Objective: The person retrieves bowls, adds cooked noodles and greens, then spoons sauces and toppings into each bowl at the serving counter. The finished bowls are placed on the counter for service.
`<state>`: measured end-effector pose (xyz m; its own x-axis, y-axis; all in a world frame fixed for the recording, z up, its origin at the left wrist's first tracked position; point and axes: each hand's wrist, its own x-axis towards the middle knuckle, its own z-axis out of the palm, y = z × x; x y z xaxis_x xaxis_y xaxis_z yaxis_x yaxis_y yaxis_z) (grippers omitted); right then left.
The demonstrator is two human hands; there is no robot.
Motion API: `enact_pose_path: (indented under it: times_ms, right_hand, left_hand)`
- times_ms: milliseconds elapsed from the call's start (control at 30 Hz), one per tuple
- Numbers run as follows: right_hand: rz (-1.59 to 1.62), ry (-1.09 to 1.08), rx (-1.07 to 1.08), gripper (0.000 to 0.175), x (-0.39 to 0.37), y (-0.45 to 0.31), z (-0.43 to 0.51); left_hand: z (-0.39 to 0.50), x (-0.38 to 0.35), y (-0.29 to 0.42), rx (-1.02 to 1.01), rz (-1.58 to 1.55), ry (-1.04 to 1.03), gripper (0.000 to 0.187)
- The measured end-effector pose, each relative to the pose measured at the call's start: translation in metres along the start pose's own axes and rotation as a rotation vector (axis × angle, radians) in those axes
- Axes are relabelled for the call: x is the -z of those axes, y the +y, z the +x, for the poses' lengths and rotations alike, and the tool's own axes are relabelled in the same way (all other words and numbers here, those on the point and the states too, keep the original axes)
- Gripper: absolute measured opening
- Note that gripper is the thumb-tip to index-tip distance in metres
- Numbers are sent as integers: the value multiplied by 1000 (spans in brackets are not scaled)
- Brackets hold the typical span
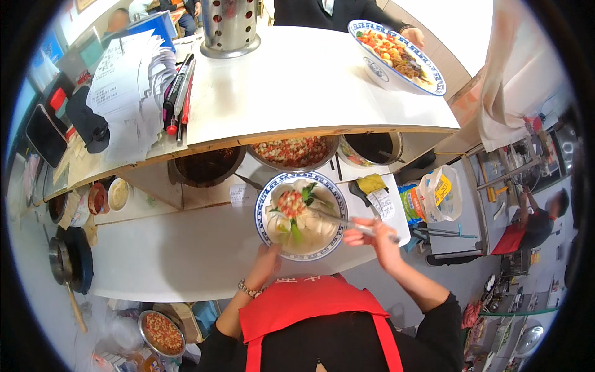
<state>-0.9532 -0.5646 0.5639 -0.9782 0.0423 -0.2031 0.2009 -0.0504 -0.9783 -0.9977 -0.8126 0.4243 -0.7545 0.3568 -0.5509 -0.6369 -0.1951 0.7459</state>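
Observation:
Before me is a white bowl with a blue patterned rim point(302, 253), holding pale broth, wide noodles and green leafy vegetables. My left hand point(268, 262) is at the bowl's lower left edge; whether its fingers grip the rim cannot be made out. In my right hand point(372, 235) is the handle of a metal spoon point(334, 219), which reaches in from the right. A mound of red and white diced topping point(292, 203) lies at the spoon's far end, over the bowl. Just beyond stands a wide metal basin of similar diced topping point(295, 151).
Overhead, the shelf's wooden edge point(325, 132) runs across. On the shelf stand a filled bowl point(395, 60), a perforated metal holder point(230, 28), pens point(179, 97) and paper slips point(125, 88). A person's hand point(413, 36) is beside that bowl. Dark-filled pots point(207, 165) point(372, 148) sit below.

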Motion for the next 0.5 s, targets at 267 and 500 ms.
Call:
enact_pose_path:
  times_ms: [267, 500]
  right_hand:
    - [-1291, -296, 816, 43, 19, 9, -16]
    - [-1073, -153, 621, 30, 11, -14, 115]
  left_hand:
    - [3, 12, -9, -121, 191, 15, 23]
    - [-9, -4, -6, -57, 49, 210, 26]
